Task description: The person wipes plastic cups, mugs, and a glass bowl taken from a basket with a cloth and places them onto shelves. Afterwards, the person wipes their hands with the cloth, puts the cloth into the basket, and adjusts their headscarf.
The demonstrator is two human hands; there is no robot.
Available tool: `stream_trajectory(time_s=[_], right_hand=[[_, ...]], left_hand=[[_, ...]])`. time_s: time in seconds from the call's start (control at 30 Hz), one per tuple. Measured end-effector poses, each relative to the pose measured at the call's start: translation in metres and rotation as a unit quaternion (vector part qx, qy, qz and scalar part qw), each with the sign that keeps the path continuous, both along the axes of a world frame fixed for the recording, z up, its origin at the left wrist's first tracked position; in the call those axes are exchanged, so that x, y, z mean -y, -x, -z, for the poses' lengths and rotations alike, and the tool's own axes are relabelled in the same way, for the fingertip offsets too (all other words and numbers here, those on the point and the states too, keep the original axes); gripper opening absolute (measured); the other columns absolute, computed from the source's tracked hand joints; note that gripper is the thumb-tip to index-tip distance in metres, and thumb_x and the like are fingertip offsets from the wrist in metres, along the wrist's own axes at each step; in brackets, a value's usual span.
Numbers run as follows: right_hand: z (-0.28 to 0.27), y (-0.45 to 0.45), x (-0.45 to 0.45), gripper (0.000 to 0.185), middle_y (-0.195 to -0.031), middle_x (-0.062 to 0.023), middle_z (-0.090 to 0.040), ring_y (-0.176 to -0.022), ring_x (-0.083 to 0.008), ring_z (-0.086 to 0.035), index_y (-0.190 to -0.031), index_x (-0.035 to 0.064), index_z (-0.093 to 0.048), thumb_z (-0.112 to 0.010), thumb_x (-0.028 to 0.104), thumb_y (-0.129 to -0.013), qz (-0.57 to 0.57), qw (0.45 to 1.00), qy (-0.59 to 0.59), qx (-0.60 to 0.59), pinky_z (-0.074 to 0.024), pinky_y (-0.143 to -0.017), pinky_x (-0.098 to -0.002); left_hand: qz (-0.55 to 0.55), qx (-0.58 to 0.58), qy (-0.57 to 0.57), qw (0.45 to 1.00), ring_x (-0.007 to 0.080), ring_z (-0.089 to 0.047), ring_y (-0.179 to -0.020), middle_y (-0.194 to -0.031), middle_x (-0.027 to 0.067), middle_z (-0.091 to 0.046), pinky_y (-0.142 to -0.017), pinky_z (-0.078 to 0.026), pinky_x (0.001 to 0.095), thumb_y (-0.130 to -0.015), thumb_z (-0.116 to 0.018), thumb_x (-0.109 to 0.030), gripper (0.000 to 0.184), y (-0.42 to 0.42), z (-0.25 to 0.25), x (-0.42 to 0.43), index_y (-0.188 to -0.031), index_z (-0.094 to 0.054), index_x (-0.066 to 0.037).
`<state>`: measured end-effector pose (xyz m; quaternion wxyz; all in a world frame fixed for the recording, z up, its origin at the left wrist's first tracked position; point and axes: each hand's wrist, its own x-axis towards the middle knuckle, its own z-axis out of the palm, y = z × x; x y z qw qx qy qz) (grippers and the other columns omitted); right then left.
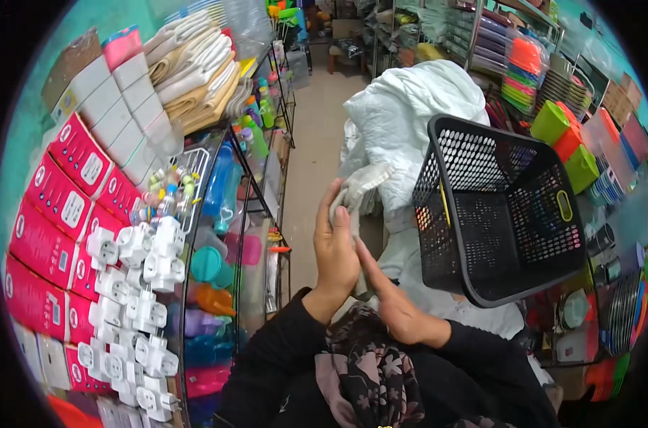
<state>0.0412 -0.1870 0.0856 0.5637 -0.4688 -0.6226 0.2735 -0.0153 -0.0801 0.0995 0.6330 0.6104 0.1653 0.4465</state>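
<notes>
A crumpled grey-white cloth (367,180) rises in front of me, its lower part running down between my hands. My left hand (334,250) points upward and holds the cloth between thumb and fingers. Low on the right, my right hand (402,308) reaches toward the left palm with its fingers stretched out, their tips against the cloth's lower part. Right of the hands stands a black perforated plastic basket (473,274), tilted toward me. Behind the cloth lies a large heap of white quilted fabric (413,100).
On the left are several white plug adapters (135,310), pink-and-white boxes (46,253) and folded cloths (195,71) by a wire rack (242,167). An aisle floor (317,121) runs ahead. Colourful plastic containers (570,139) line the right side.
</notes>
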Motion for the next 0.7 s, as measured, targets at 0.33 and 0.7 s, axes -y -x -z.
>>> stream_trajectory(time_s=[0.33, 0.7], right_hand=[[-0.015, -0.027, -0.088, 0.070, -0.147, -0.0161, -0.013, -0.136, -0.0257, -0.012, -0.140, -0.0016, -0.014, -0.028, 0.048, -0.093, 0.094, 0.982, -0.061, -0.151, -0.0096, -0.109, -0.0347], [0.015, 0.036, -0.161, 0.050, -0.140, -0.0135, -0.033, -0.130, -0.0219, -0.028, -0.137, 0.0010, -0.030, -0.037, 0.028, -0.094, -0.120, 0.974, 0.039, -0.189, -0.0179, -0.107, -0.0323]], left_hand=[[-0.013, -0.032, -0.108, 0.994, 0.0267, -0.020, -0.134, -0.142, 0.0186, -0.025, -0.108, -0.017, 0.0332, -0.097, -0.029, -0.032, 0.054, -0.023, 0.026, -0.001, -0.136, -0.023, 0.006], [-0.167, -0.024, -0.028, 0.985, 0.0267, -0.021, -0.133, -0.142, 0.0206, -0.023, -0.107, -0.019, 0.0321, -0.096, -0.029, -0.037, 0.060, 0.063, 0.018, -0.033, -0.136, -0.020, 0.006]])
